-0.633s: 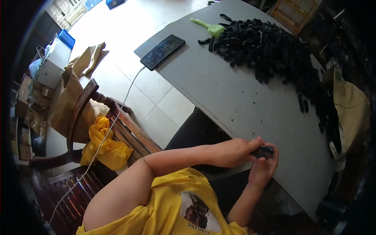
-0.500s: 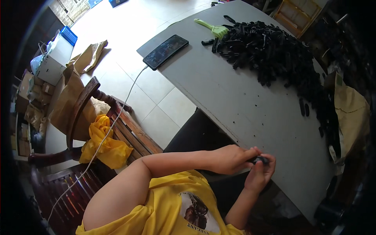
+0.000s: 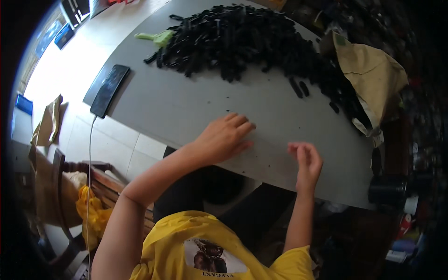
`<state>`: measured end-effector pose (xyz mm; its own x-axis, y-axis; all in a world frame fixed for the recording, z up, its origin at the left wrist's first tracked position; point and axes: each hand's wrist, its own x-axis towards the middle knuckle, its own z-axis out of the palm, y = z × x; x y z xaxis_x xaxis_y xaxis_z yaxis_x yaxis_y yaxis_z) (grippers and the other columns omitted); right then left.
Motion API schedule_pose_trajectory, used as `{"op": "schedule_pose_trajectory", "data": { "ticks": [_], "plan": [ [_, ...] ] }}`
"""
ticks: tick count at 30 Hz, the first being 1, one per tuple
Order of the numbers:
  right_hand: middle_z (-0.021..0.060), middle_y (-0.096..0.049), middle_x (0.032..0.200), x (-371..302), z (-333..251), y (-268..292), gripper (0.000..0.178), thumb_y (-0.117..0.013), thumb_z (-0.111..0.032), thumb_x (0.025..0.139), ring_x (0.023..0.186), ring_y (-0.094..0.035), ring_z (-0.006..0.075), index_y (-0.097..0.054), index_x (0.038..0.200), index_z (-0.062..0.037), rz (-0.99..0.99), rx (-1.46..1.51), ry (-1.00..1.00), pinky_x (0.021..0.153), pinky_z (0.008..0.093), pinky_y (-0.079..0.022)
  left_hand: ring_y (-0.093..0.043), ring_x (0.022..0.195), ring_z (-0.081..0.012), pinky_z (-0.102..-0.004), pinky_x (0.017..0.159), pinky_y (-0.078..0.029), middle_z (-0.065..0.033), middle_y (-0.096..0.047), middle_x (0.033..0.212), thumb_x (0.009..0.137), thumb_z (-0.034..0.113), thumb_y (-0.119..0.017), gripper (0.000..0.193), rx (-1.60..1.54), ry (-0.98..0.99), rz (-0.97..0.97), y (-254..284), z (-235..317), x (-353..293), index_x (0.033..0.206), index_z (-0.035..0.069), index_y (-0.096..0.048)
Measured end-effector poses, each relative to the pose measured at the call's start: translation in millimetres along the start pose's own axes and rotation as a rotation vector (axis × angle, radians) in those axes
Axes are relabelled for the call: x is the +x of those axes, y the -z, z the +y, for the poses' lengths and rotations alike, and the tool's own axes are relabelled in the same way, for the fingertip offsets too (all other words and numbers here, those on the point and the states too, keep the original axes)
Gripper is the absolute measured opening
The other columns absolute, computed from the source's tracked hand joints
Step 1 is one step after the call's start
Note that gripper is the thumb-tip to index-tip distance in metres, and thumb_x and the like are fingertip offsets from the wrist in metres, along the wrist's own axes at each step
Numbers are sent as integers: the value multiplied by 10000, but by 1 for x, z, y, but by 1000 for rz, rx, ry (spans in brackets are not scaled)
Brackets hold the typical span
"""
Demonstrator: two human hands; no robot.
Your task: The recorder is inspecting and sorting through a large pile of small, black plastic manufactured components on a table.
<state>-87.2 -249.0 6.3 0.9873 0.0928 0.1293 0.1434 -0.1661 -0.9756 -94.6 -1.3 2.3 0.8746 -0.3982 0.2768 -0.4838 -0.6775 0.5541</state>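
We see daylight coming from the upper left, so strong that the floor [image 3: 77,70] there burns out to white. The surface [image 3: 275,109] sits in flatter, greyer light, with a pale glare on the phone [image 3: 110,91]. To our right, the background sinks into gloom. The black pile [image 3: 233,39] loses much of its detail. We find the right fingers [image 3: 313,156] slightly soft. Toward the dark, rounded rim, straight edges bend and detail smears.

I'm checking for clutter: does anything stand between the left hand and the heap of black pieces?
Nothing visible blocks it: between the left hand and the heap of black pieces lies grey tabletop, with just a few small dark specks.
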Motion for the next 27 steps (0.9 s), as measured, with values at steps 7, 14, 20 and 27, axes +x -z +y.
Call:
{"op": "schedule_pose_trajectory", "data": {
  "ticks": [7,14,20,27],
  "plan": [
    [51,-621,992,155,17,41,267,-554,-247,913,936,-576,146,-612,1042,-21,182,-294,59,834,273,-441,-434,1156,-266,-380,963,-355,-120,-493,1188,784,358,-659,515,296,-213,175,-38,-29,146,1159,34,-520],
    [99,-512,1264,305,66,73,482,-522,-461,885,1191,-445,280,-556,1197,-94,170,-742,243,979,388,-346,-251,1324,-345,-551,1054,-180,-204,-371,1361,638,726,-584,978,667,-279,146,-70,-43,255,1318,41,-430],
    [-11,-341,1435,349,85,63,638,-392,-697,816,1355,-173,327,-458,1312,-302,158,-970,38,1008,658,-10,-174,1345,-401,-667,1007,-162,-182,-310,1411,643,819,-479,993,663,-135,-51,-73,-59,287,1386,172,-361],
    [-9,-430,1361,313,83,55,568,-482,-627,826,1329,-225,299,-610,1166,-190,61,-1160,144,1036,617,-156,-183,1333,-404,-673,995,-198,-135,-380,1349,739,667,-541,698,563,-200,23,-76,-61,272,1281,233,-475]
  ]
}}
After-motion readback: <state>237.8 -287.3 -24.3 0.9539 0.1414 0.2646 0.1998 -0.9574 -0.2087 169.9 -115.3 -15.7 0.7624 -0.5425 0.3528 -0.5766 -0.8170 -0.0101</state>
